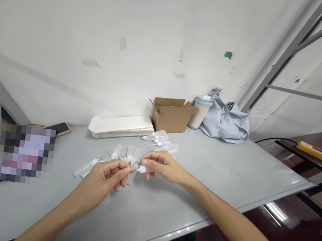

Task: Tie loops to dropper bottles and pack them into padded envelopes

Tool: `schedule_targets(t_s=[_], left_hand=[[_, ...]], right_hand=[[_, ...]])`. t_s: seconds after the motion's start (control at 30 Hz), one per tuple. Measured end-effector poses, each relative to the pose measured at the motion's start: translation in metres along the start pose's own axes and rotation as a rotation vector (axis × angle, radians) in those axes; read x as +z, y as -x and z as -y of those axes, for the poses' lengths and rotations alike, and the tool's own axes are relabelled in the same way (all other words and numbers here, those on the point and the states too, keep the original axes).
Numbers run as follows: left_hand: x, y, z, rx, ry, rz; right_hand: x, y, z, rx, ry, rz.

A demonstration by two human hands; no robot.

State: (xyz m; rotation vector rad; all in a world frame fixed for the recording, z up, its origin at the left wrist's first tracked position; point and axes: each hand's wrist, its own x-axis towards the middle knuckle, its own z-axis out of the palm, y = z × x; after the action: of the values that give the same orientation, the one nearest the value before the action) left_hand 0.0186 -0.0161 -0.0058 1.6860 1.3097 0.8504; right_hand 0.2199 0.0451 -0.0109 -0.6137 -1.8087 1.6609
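My right hand (pixel 161 165) is closed around a small clear tube whose white tip (pixel 141 169) points toward my left hand. My left hand (pixel 111 175) pinches a thin whitish string close to that tip, with thumb and forefinger pressed together. Just behind the hands, several clear tubes with white caps (pixel 129 152) lie fanned out on the grey table (pixel 199 188). Left of them rests another group of clear tubes (pixel 86 167). Farther back, more white-capped tubes (pixel 160 137) with thin loops lie in a pile. My fingers partly hide the held tube.
Against the wall stand a stack of white envelopes (pixel 122 126), an open cardboard box (pixel 170 117), a lidded cup (pixel 200 113) and a light blue cloth bag (pixel 225 122). A pixelated item (pixel 24 154) and a dark phone-like object (pixel 61 128) are at the left.
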Motion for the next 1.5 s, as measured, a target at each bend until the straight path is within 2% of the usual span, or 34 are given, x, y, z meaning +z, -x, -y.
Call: schedule_targets(t_s=[0.57, 1.07, 1.33, 1.5], left_hand=[[0.0011, -0.0002, 0.0053, -0.005, 0.021, 0.009], [0.0001, -0.0002, 0.0008, -0.033, 0.020, -0.002], [-0.0007, 0.0006, -0.0012, -0.043, 0.033, 0.013], [-0.0004, 0.0026, -0.0014, -0.050, 0.055, 0.010]], right_hand=[[-0.0016, -0.0003, -0.0021, -0.015, 0.059, 0.041], [-0.0001, 0.0024, 0.0002, 0.028, 0.143, 0.044], [-0.0004, 0.0010, -0.0002, 0.055, 0.039, 0.008], [0.0011, 0.0015, -0.0007, 0.058, 0.047, 0.019]])
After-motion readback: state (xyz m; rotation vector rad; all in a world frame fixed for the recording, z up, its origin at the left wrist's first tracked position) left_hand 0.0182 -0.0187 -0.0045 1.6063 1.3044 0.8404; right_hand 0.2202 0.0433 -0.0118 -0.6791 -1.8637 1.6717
